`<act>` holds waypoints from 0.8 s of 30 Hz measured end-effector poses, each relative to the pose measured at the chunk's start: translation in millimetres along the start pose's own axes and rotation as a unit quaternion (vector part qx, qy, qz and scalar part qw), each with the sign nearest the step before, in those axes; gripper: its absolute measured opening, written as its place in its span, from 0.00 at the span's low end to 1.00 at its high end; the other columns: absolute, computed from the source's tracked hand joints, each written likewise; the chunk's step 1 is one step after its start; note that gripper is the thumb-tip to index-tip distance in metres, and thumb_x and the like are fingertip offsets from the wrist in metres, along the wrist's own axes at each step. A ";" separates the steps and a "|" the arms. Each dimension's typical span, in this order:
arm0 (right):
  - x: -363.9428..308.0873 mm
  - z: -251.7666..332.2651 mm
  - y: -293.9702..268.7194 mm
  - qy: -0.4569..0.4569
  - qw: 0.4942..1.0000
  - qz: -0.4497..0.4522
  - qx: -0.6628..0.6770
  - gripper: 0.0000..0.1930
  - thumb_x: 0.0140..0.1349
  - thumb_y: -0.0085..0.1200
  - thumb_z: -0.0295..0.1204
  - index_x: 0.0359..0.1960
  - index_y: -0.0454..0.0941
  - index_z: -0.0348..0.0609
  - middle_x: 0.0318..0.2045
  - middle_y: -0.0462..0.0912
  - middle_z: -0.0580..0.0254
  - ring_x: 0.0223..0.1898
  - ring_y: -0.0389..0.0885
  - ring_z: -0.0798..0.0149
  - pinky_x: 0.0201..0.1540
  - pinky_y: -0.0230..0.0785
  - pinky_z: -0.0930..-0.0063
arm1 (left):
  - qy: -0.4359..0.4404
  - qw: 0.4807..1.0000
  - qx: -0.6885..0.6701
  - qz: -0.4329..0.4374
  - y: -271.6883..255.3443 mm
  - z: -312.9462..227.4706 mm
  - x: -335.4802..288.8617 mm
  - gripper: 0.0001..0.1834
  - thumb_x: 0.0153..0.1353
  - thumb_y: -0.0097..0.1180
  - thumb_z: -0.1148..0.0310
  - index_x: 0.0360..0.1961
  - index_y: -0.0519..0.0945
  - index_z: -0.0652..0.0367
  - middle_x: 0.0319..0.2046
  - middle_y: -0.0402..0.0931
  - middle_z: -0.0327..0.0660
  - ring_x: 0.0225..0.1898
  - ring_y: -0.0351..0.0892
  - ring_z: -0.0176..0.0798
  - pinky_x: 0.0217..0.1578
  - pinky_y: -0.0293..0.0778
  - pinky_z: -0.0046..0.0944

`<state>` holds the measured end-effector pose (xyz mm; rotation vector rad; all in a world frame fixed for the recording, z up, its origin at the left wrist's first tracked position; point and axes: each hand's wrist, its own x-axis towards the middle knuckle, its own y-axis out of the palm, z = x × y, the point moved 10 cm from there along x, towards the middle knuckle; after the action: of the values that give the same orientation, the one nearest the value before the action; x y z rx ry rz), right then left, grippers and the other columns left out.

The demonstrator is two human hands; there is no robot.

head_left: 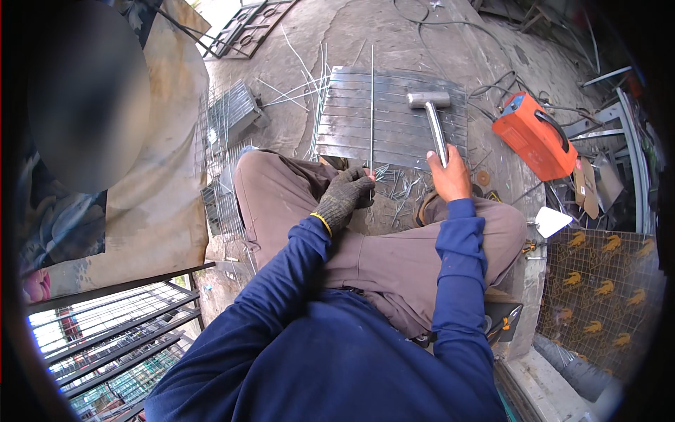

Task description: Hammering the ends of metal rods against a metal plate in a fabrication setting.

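Observation:
My left hand (pixel 346 195), in a dark knitted glove with a yellow cuff edge, is closed around the near end of a thin metal rod (pixel 372 105). The rod points straight away from me across a dark slatted metal plate (pixel 344 116) on the ground. Bare, my right hand (pixel 451 174) grips the lower handle of a metal hammer (pixel 436 126). The hammer's cylindrical head is over the right part of the plate, its handle slanting back to me. Whether the head touches the plate, I cannot tell.
An orange machine with a black handle (pixel 538 137) stands at right, cables beside it. Cut wire pieces (pixel 401 193) lie between my legs. Long thin rods (pixel 322 98) lie along the plate's left edge. A grey metal box (pixel 235 109) and wire mesh (pixel 225 176) are at left.

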<state>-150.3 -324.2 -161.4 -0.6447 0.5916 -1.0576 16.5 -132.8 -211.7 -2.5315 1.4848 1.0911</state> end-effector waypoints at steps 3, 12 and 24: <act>-1.8 3.3 -1.3 -0.006 1.000 0.001 -0.002 0.27 0.64 0.56 0.48 0.56 0.74 0.39 0.43 0.84 0.42 0.48 0.82 0.40 0.52 0.72 0.52 | -0.004 1.000 -0.002 0.010 -0.5 3.4 -0.9 0.08 0.66 0.61 0.68 0.44 0.79 0.58 0.31 0.76 0.30 0.31 0.73 0.25 0.34 0.72 0.28; -12.7 20.1 -15.9 0.003 1.000 -0.017 0.014 0.22 0.66 0.54 0.44 0.50 0.78 0.37 0.37 0.85 0.43 0.41 0.84 0.42 0.46 0.73 0.55 | 0.009 1.000 0.022 0.020 -3.3 13.5 5.5 0.08 0.65 0.61 0.63 0.40 0.79 0.54 0.29 0.77 0.32 0.27 0.77 0.28 0.30 0.78 0.33; -89.8 54.7 15.5 0.003 0.920 0.105 0.376 0.22 0.73 0.53 0.43 0.57 0.74 0.38 0.22 0.74 0.71 0.17 0.66 0.82 0.17 0.58 0.82 | -0.004 0.993 0.115 -0.012 -1.9 8.2 -2.9 0.15 0.66 0.60 0.59 0.37 0.81 0.62 0.27 0.77 0.36 0.26 0.76 0.30 0.27 0.77 0.33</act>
<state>-135.7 -225.8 -124.0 0.0990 0.2120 -0.9849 12.5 -126.8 -216.9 -2.3787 1.4798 0.8683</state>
